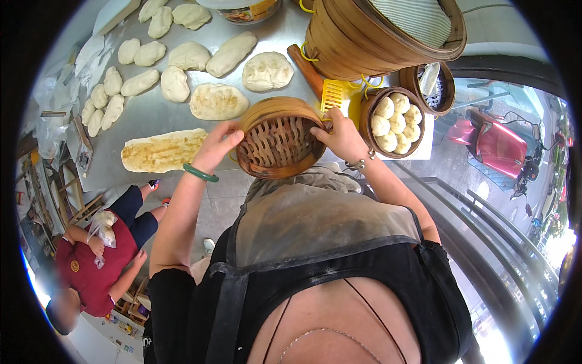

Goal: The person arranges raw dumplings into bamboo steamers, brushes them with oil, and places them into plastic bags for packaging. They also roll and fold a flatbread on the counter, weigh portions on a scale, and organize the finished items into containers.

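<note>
Both my hands hold a round bamboo steamer basket (278, 144), tilted so that its woven slatted base shows, with nothing in it. My left hand (219, 144) grips its left rim, my right hand (340, 136) its right rim by a yellow tie. Left of the basket lies a long flattened dough strip (159, 152) with brownish filling spread on it. Beyond are a smeared dough oval (219, 101), a thick dough round (267, 71) and several plain dough pieces (188, 56). To the right, a small bamboo steamer (363, 119) holds several round buns (397, 123).
Tall stacked bamboo steamers (350, 45) stand at the back right, beside a wooden rolling pin (305, 70) and a yellow plastic scraper (332, 94). Another small steamer (448, 86) holds a cloth. A person in a red shirt (102, 268) stands at the left. A metal railing (491, 245) runs at the right.
</note>
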Motion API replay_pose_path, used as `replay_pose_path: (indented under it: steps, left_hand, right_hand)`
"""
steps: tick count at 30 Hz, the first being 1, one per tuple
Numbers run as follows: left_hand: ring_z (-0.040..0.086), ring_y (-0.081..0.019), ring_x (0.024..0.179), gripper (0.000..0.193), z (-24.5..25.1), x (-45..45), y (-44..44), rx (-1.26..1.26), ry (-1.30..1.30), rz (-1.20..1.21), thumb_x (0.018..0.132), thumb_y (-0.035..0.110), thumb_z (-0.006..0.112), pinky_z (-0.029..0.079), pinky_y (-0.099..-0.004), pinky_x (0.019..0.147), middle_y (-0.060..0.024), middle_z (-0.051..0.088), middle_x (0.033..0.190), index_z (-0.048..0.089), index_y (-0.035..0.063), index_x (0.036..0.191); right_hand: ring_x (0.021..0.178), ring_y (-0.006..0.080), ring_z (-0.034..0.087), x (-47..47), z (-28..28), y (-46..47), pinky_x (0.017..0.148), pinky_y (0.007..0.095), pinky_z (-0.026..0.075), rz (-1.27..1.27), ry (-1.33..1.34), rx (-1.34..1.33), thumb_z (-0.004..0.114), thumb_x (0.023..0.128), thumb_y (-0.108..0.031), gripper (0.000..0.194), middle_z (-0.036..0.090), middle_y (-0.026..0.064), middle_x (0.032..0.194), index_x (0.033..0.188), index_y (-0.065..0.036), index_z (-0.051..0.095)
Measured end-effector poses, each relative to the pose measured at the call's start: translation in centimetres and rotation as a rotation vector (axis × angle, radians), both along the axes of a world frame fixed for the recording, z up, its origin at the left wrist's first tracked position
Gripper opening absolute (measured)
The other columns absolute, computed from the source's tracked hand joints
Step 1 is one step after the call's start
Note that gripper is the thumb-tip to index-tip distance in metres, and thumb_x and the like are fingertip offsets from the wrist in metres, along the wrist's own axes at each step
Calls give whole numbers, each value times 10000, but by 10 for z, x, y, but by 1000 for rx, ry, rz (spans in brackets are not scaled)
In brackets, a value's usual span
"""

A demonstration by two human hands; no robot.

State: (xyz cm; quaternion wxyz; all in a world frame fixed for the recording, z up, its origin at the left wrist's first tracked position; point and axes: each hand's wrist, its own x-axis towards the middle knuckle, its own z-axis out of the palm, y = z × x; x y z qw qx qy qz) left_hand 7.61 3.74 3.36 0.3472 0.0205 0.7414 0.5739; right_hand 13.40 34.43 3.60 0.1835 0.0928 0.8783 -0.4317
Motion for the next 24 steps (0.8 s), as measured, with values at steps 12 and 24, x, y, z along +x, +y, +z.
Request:
replay_pose_path:
  steps: [12,24]
  left_hand:
    - [564,-176,966,613,13,-18,4,110,-171,99,831,394,666,452,-299,834,-118,597,1075,504,-48,1225]
    - [530,-157,998,523,42,-28,7,188,-176,146,864,363,631,399,-288,896,-90,596,1090,555,-55,1169]
  right_hand:
    - [749,419,620,-19,21,-2,666,450,496,-47,-17,54,656,820,-374,470,619,267,746,889,71,523]
    - [716,383,633,-23,75,-7,654,424,502,-73,107,38,682,808,-320,402,642,223,749,880,45,532]
